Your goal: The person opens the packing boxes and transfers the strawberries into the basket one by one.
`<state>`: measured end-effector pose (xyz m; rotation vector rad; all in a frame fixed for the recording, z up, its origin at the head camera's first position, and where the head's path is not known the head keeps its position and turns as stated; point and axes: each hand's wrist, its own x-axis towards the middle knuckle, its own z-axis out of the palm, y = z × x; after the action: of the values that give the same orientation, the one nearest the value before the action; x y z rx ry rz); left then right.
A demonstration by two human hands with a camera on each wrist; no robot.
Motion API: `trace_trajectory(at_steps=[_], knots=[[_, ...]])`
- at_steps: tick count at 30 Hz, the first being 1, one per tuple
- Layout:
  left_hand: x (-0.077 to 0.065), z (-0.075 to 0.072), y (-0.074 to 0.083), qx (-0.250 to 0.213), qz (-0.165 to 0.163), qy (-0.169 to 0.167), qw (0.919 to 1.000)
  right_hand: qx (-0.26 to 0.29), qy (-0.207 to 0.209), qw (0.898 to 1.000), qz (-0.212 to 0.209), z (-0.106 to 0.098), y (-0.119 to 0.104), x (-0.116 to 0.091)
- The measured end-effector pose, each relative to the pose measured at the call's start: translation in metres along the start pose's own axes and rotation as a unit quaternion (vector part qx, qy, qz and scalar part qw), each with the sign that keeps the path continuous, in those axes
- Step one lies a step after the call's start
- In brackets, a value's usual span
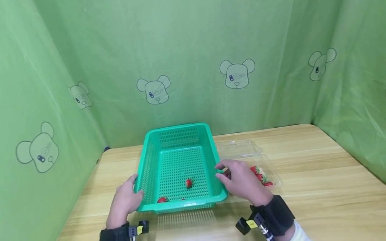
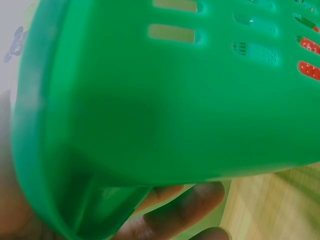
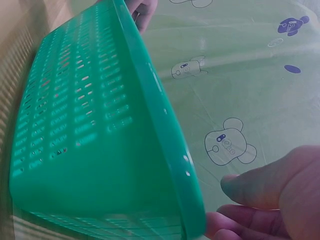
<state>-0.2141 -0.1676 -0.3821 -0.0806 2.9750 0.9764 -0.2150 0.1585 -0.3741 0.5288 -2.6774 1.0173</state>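
Note:
A green plastic basket (image 1: pixel 178 203) stands in the middle of the wooden table, its mesh front wall facing me. Inside are strawberries (image 1: pixel 188 183), some partly hidden by the front rim. At the basket's front left, my left hand (image 1: pixel 126 198) grips the rim, thumb on top; fingers (image 2: pixel 175 212) show below the rim in the left wrist view. My right hand (image 1: pixel 241 178) is at the right rim near the front corner. There, the right wrist view shows the thumb (image 3: pixel 255 185) raised off the rim and fingertips by its outer edge.
A clear plastic clamshell box (image 1: pixel 273 167) lies with its lid back, right of the basket and partly behind my right hand. It holds several strawberries (image 1: pixel 260 176). Green curtains (image 1: pixel 188 43) with bear-head prints rise behind the table (image 1: pixel 316 186) and along both sides.

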Motion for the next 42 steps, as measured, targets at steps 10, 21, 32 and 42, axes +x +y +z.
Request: trace_trajectory(at_steps=[10, 21, 32, 42], knots=[[0.001, -0.004, 0.002, -0.001, -0.001, 0.0, 1.0, 0.004, 0.013, 1.0, 0.003, -0.005, 0.004, 0.003], [0.0, -0.006, 0.004, -0.002, -0.003, 0.001, 1.0, 0.022, 0.011, 0.999, 0.038, -0.011, 0.015, 0.007], [0.001, -0.005, 0.002, -0.003, -0.008, 0.003, 1.0, 0.004, 0.016, 0.998, 0.058, -0.013, 0.031, 0.01], [0.001, -0.006, 0.001, 0.003, -0.002, 0.005, 1.0, -0.002, 0.018, 0.998, 0.067, -0.012, 0.045, 0.012]])
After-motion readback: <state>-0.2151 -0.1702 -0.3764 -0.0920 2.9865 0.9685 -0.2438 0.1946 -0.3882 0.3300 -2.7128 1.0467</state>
